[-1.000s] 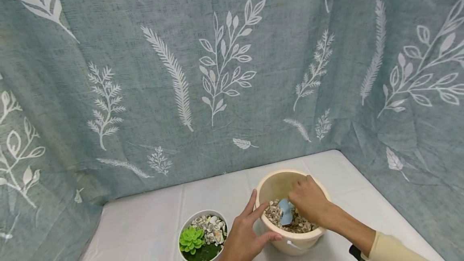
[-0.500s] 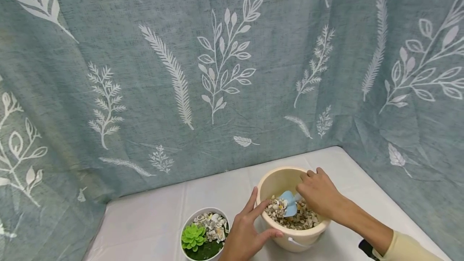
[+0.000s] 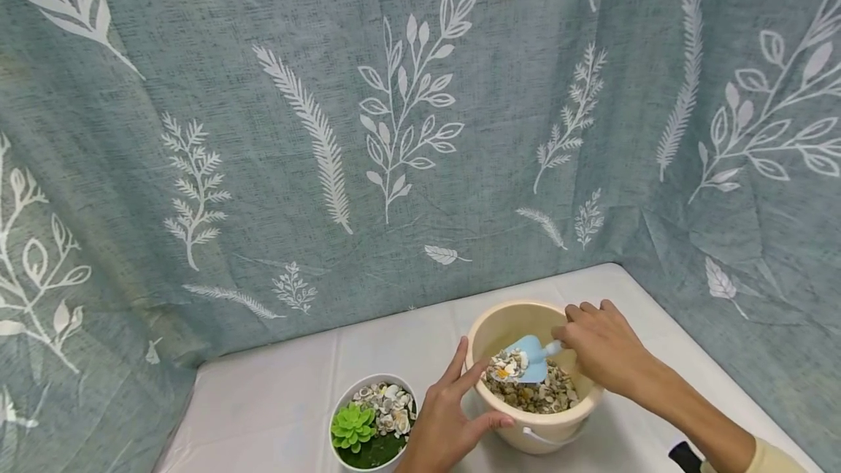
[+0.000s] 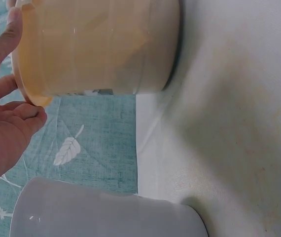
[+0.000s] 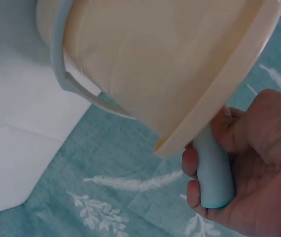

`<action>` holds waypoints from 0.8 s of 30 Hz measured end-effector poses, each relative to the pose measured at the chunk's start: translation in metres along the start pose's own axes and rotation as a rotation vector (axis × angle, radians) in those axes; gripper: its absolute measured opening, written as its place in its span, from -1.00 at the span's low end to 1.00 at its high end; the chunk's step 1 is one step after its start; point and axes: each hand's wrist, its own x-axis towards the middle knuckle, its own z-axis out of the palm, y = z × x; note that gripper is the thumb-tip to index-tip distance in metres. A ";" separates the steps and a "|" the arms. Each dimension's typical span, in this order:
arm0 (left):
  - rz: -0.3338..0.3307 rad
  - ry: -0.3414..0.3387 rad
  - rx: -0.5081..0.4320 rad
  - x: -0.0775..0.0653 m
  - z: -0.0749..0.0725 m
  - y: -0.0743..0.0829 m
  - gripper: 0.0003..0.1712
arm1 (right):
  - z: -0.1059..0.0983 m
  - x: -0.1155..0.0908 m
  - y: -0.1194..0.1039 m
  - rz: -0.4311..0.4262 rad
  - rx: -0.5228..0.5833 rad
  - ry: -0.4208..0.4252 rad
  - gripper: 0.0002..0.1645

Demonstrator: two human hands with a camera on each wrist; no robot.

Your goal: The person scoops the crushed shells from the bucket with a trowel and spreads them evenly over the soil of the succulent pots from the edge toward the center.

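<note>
A cream bucket (image 3: pixel 532 435) stands at the table's right, partly filled with small shells and gravel (image 3: pixel 552 394). My left hand (image 3: pixel 442 414) holds its near-left rim; in the left wrist view, thumb and fingertips lie around the edge of the bucket (image 4: pixel 101 44). Above the gravel, inside the bucket's mouth, a light blue hand shovel (image 3: pixel 535 365) carries a heap of shells (image 3: pixel 507 365). My right hand (image 3: pixel 604 349) grips its handle over the right rim. The right wrist view shows fingers curled round the pale shovel handle (image 5: pixel 213 173).
Left of the bucket, a white pot (image 3: pixel 333 451) contains a green artificial succulent (image 3: pixel 353 425), pale shells (image 3: pixel 394 414) and dark green moss. The bucket's light handle (image 5: pixel 59 64) hangs down outside. A blue-green leaf-patterned cloth (image 3: pixel 328 166) surrounds the white table (image 3: pixel 276 393).
The right hand has lifted the shovel from the gravel and drawn it slightly right; shells now lie heaped on its blade. The left hand stays at the rim.
</note>
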 end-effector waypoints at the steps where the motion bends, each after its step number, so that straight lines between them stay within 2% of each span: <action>1: -0.001 -0.001 -0.002 0.000 0.000 0.000 -0.14 | -0.001 -0.001 0.001 0.005 0.008 0.004 -0.83; 6: 0.019 0.018 0.010 -0.001 0.000 0.000 -0.14 | -0.009 -0.008 0.008 0.036 0.036 0.020 -0.81; 11: 0.049 0.052 0.040 -0.001 -0.001 0.001 -0.16 | -0.022 -0.016 0.017 0.083 0.067 0.027 -0.70; 20: 0.012 0.053 0.029 -0.003 -0.001 0.000 -0.10 | -0.040 -0.024 0.026 0.063 0.090 0.062 -0.55; 24: 0.014 0.058 0.023 -0.003 0.001 0.000 -0.11 | -0.049 -0.026 0.026 0.063 0.091 0.083 -0.62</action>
